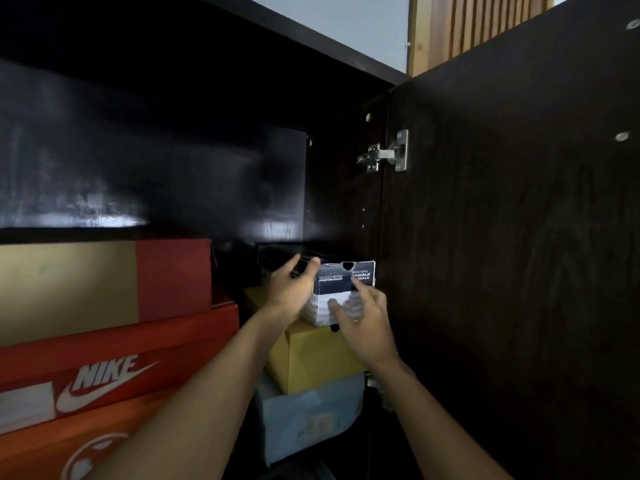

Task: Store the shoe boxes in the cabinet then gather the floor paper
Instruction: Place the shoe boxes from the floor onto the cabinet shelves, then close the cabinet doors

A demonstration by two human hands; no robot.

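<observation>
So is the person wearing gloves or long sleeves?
No gloves, no sleeves: the left hand and right hand are bare, and so are both forearms. No watch or bracelet shows. The right hand may have a thin ring on one finger, but it is blurred.

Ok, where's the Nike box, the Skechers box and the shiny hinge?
Nike box (pixel 107 374): head view, on the white logo on its red front.
Skechers box (pixel 334 284): head view, on the dark label on its end.
Hinge (pixel 384 154): head view, on its metal arm.

The dark cabinet (pixel 339 188) holds an orange box (pixel 34 452) beside a pale blue box (pixel 311 420)
</observation>
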